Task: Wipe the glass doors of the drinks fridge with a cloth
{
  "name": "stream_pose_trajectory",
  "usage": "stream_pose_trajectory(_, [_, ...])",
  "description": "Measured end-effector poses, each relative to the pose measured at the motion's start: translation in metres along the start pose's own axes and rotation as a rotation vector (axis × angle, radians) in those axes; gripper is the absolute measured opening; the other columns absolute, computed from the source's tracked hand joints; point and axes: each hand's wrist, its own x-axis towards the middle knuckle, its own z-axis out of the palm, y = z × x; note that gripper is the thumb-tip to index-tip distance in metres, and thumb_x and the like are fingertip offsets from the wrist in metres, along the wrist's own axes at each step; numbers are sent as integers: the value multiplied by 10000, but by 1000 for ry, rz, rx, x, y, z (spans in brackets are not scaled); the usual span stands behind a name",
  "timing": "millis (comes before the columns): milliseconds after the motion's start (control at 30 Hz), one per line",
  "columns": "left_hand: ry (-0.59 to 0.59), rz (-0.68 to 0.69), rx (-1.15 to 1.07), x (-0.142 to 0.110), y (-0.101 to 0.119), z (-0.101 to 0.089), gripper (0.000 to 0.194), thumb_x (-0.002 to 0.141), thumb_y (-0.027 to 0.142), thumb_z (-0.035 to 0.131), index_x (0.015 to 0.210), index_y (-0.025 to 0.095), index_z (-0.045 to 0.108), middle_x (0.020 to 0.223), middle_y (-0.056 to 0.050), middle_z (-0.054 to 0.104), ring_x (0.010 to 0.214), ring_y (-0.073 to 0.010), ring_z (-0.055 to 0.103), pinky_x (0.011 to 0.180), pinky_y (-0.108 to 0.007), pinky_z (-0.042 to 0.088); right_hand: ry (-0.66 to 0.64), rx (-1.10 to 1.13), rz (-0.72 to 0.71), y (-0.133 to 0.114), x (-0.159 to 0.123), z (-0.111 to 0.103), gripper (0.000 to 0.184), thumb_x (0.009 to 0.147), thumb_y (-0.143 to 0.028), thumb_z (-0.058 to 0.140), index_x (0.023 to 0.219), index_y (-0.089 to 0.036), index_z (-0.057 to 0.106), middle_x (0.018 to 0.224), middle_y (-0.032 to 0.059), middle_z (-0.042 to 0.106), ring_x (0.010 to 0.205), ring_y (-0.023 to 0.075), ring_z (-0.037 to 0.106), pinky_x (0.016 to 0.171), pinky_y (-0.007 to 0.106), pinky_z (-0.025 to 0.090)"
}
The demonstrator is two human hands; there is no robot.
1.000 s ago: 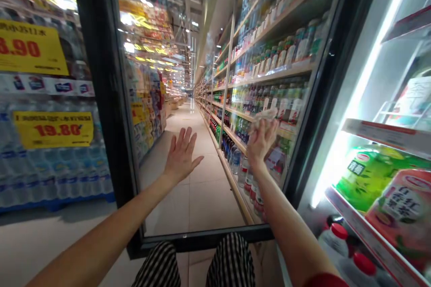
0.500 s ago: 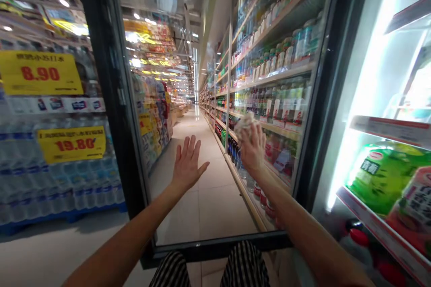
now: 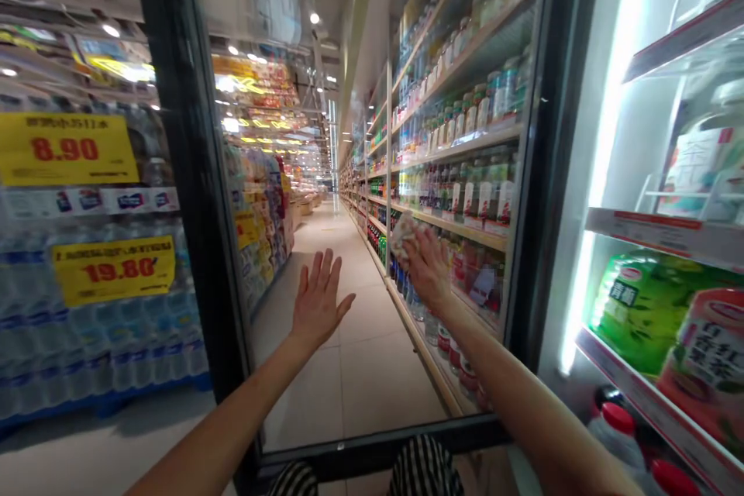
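A glass door point(image 3: 360, 372) in a dark frame stands in front of me, with shelves and an aisle showing through or in it. My left hand point(image 3: 317, 301) lies flat toward the glass, fingers spread and holding nothing. To its right, my right hand point(image 3: 427, 267) presses a crumpled pale cloth point(image 3: 403, 236) against the pane. The cloth bunches at the left side of that hand, under the fingertips. Part of it is hidden by the fingers.
Right of the door is a lit cooler with a shelf edge point(image 3: 663, 229), a green drink pack point(image 3: 645, 306) and red-capped bottles point(image 3: 614, 422). Stacked water bottles point(image 3: 110, 333) and yellow price signs point(image 3: 113, 270) stand at left. The door's dark frame point(image 3: 191, 170) borders the pane.
My right hand and the cloth have shifted slightly left and down in view. The left hand keeps its spread pose on the pane. The view itself has moved a little.
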Motion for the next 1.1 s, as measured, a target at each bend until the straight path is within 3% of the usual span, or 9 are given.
stream_pose_trajectory(133, [4,10,8,-2,0,-1,708,842,396,470,1410,112,156,1450,-162,241,1365,-281,138,1078,-483,193,270,-76,531,47,18,-11,436,873,-221,338,1295,-169,435,1435,150,303,1355,260,208,1046,547,230])
stream_pose_trajectory(200, [12,1,7,-2,1,0,713,838,398,475,1406,103,163,1449,-169,238,1365,-288,132,1077,-491,191,312,-81,628,46,31,-12,458,878,-240,323,1321,-149,399,1448,166,266,1362,277,177,1030,558,249])
stream_pose_trajectory(367, [14,-1,4,-2,0,1,697,842,409,461,1403,106,178,1448,-166,243,1364,-282,143,1076,-484,199,19,-9,76,5,38,-3,373,879,-260,371,1223,-270,513,1398,34,397,1358,194,209,1080,427,243])
stream_pose_trajectory(433, [12,8,18,-1,-1,1,680,845,402,452,1399,105,191,1447,-162,249,1364,-278,145,1076,-477,204,55,-25,139,17,43,-6,378,878,-264,359,1223,-253,513,1397,53,394,1349,204,232,1075,456,235])
stream_pose_trajectory(533, [14,13,37,-1,0,2,666,844,396,447,1391,96,214,1445,-162,254,1366,-280,138,1076,-478,200,265,-88,551,50,64,-14,460,879,-232,292,1309,-122,412,1437,183,278,1355,282,187,1028,571,228])
stream_pose_trajectory(600, [17,13,51,-3,2,2,666,842,400,446,1388,91,223,1444,-164,256,1365,-285,140,1077,-483,195,291,-82,647,50,78,-16,476,873,-221,302,1328,-107,384,1453,198,231,1358,304,166,1019,580,236])
stream_pose_trajectory(800, [76,53,76,7,-20,-7,634,847,375,443,1388,118,234,1427,-140,309,1359,-262,180,1077,-454,208,6,1,-119,-6,80,-3,375,869,-235,407,1231,-256,504,1409,53,382,1361,220,197,1081,468,227])
stream_pose_trajectory(1000, [142,-124,71,60,-69,-37,582,861,357,402,1373,112,273,1437,-151,284,1361,-264,176,1075,-468,202,238,-29,449,16,123,-13,454,883,-241,326,1323,-158,403,1461,151,247,1357,302,179,1028,572,244])
stream_pose_trajectory(1100, [142,-127,60,75,-79,-44,578,854,366,406,1363,116,296,1437,-142,291,1363,-264,167,1083,-466,184,74,26,122,-22,134,-6,437,880,-249,371,1313,-216,419,1456,75,293,1369,273,148,1062,516,234])
